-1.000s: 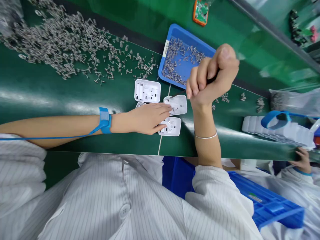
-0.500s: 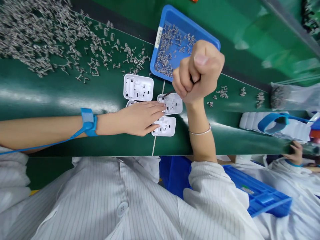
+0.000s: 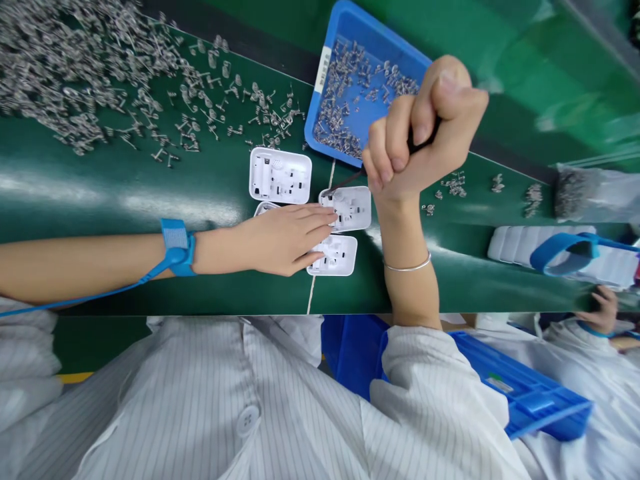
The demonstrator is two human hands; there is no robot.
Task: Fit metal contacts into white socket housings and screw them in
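Note:
My left hand [image 3: 280, 241] lies flat with its fingers stretched over two white plastic housings, the upper one [image 3: 356, 210] and the lower one [image 3: 343, 257]. On that wrist is a blue strap [image 3: 179, 248] with a cord. My right hand [image 3: 423, 130] is a fist round a dark tool [image 3: 349, 180] with a thin shaft; its exact kind is hidden. The shaft slants down to the upper housing's left corner. Another white housing [image 3: 280, 175] lies open side up above my left hand, and part of one more [image 3: 265, 208] shows beneath it.
A large pile of small metal springs [image 3: 75, 73] covers the bench's left. Behind the housings stands a blue tray [image 3: 313, 127] with more springs. At right are small spring clusters [image 3: 454, 185], a bag of metal parts [image 3: 575, 193], white housings in a row [image 3: 520, 243] and a co-worker's hand [image 3: 603, 310].
My right fist has moved up and to the right, and more of the tool's shaft shows. My left hand stays flat on the housings. The view has shifted slightly.

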